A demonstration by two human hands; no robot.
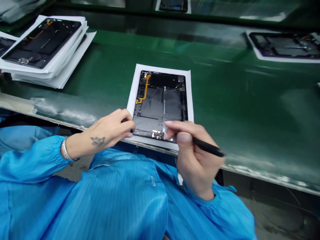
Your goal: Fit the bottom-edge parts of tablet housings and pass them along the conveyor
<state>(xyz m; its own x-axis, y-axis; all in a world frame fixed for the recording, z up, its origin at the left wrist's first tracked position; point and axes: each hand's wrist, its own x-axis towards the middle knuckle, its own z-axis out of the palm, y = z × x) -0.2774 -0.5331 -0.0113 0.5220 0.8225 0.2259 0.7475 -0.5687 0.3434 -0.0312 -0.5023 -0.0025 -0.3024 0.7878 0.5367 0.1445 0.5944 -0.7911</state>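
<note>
An open tablet housing, dark inside, lies on a white sheet at the bench's front edge. An orange flex cable runs down its upper left, and a small circuit board sits at its lower edge. My left hand is closed at the lower-left corner, fingers curled in; a dark bit shows between them, too hidden to name. Above the small board, my right hand grips a black pen-shaped tool whose tip is hidden by blurred fingers. A thin cable reaches from the board towards my left fingers.
On the left, a stack of white sheets carries another tablet housing. More housings lie at the right and at the far back. The green bench ends in a worn front edge close to my body.
</note>
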